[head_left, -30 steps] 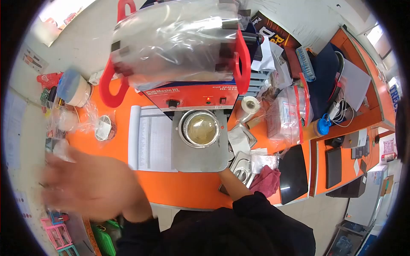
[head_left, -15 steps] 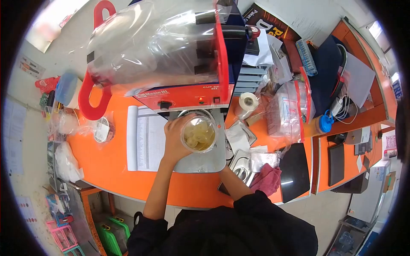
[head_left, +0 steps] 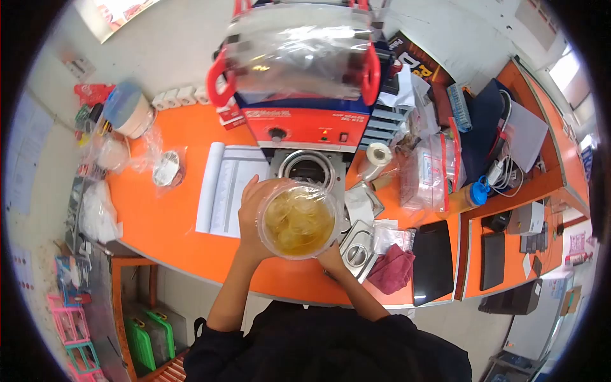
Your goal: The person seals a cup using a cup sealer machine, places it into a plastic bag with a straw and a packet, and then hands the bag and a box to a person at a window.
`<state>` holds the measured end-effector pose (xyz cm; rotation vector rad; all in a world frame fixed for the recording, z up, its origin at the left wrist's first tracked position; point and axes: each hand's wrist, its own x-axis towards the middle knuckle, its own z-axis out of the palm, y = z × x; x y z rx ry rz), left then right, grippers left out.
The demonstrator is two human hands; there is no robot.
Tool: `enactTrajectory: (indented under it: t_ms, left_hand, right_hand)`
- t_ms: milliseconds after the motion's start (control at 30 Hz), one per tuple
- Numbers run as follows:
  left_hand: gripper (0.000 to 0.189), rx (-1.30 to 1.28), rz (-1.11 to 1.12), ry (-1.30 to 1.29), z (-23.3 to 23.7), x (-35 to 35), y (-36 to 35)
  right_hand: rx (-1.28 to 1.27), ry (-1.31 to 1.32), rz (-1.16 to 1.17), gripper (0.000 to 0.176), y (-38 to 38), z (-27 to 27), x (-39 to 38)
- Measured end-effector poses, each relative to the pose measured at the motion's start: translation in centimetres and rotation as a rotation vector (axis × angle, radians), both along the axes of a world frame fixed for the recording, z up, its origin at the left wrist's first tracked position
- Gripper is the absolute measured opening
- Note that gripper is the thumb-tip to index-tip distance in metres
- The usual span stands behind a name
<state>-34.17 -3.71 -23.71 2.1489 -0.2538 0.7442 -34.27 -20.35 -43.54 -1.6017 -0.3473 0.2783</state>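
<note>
A clear cup [head_left: 298, 221] of yellowish drink with ice is held up in front of me. My left hand [head_left: 254, 218] is wrapped round its left side. At the cup's lower right, my right hand [head_left: 331, 258] shows only in part; its fingers are hidden behind the cup. Just beyond the cup stands a red cup sealing machine [head_left: 302, 127] with a roll of clear film on top. Its round metal cup holder [head_left: 308, 167] is pulled out and holds no cup. An open notebook [head_left: 232, 184] lies left of the cup.
Metal container lids [head_left: 356, 251], a maroon cloth [head_left: 392, 270] and a black tablet [head_left: 433, 261] lie to the right. A tape roll [head_left: 378, 155] stands behind them. At the left are a wrapped cup [head_left: 168, 169] and a blue-lidded tub [head_left: 129, 109].
The cup has come up and closer to me, away from the machine, and the holder's ring now shows. The view has shifted. My right hand has moved up beside the cup.
</note>
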Motion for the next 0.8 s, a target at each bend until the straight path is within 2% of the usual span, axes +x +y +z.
enactTrajectory:
  t_ms: [167,233,300,367,500,667,767,800]
  left_hand:
    - [0.067,0.128,0.179,-0.068,2.0,-6.9,1.7]
    - [0.067,-0.045,0.241,0.143,2.5,-10.5,2.5]
    - [0.063,-0.044,0.343,0.177,3.5,-13.2,3.1]
    - [0.061,0.038,0.434,0.357,4.2,-16.2,4.2]
    - [0.061,0.102,0.559,0.403,4.4,-22.1,7.0]
    - [0.059,-0.174,0.659,0.496,2.8,-30.7,11.9]
    - [0.059,-0.243,0.680,0.470,1.1,-35.8,15.6]
    - [0.057,-0.399,0.664,0.495,1.5,-37.5,16.8]
  right_hand:
    - [0.027,0.177,0.235,0.025,-1.6,2.5,-3.4]
    - [-0.109,0.129,0.300,0.022,-1.8,3.9,-4.5]
    - [-0.097,0.142,0.365,0.020,-1.4,4.5,-5.7]
    - [-0.203,0.175,0.404,0.020,-0.7,5.8,-7.0]
    - [-0.217,0.142,0.523,0.019,2.4,7.1,-9.9]
    - [-0.186,0.063,0.648,0.019,9.1,6.9,-15.0]
    - [-0.184,-0.006,0.706,0.018,15.0,7.0,-18.9]
    - [-0.184,-0.024,0.713,0.018,17.1,7.1,-20.4]
